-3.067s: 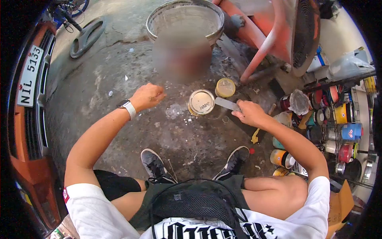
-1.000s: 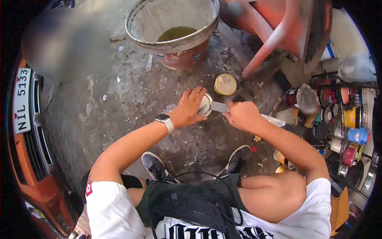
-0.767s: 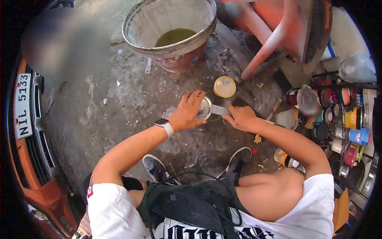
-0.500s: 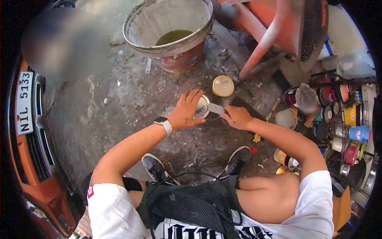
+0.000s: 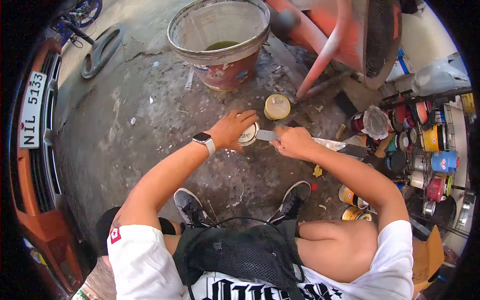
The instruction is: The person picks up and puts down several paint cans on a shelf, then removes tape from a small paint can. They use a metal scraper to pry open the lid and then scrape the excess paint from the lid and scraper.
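My left hand (image 5: 232,131) curls over the left side of a small round tin (image 5: 248,135) with handwriting on its lid, holding it on the floor. Between the thumb and fingers of my right hand (image 5: 294,142) is a flat metal blade (image 5: 266,135), its squared end right at the tin's right rim. Behind my right hand a silver strip with a dark end (image 5: 334,145) runs in line with the blade, partly overlapped by my forearm. Just beyond the tin stands a yellow-rimmed tub (image 5: 277,107) with a pale lid.
A big grimy bucket (image 5: 225,65) with greenish liquid stands ahead, beside a red metal frame (image 5: 325,50). Paint cans (image 5: 432,137) crowd a wire rack at right, with more cans (image 5: 351,196) near my right knee. An orange vehicle front (image 5: 37,200) borders the left.
My right hand has turned so the blade lies flatter, and the silver strip behind it now shows. The lid's writing has turned slightly. The whole view has shifted a little.
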